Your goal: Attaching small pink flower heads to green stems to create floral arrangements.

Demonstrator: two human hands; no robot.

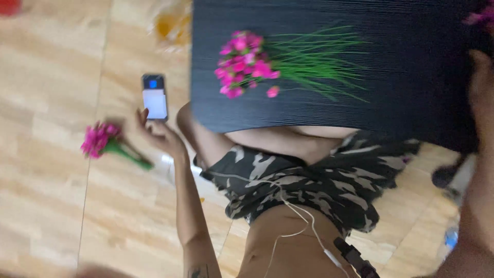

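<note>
My left hand [157,135] reaches out to the left over the wooden floor and grips the lower end of a small phone [154,97] with a lit screen. Just left of that hand a small bunch of pink artificial flowers [101,140] with a green stem lies on the floor. A larger bunch of pink flowers with long green grass blades [247,64] lies on the dark table [411,77]. My right hand [481,85] is a blur at the table's right edge, with a bit of pink blossom [477,18] just above it. Its grip is unclear.
My legs in camouflage shorts [309,175] are tucked under the table's near edge. A white cable [296,216] runs across my torso. A yellowish plastic bag [172,25] lies on the floor beyond the table's left corner. A red object [7,6] sits far left.
</note>
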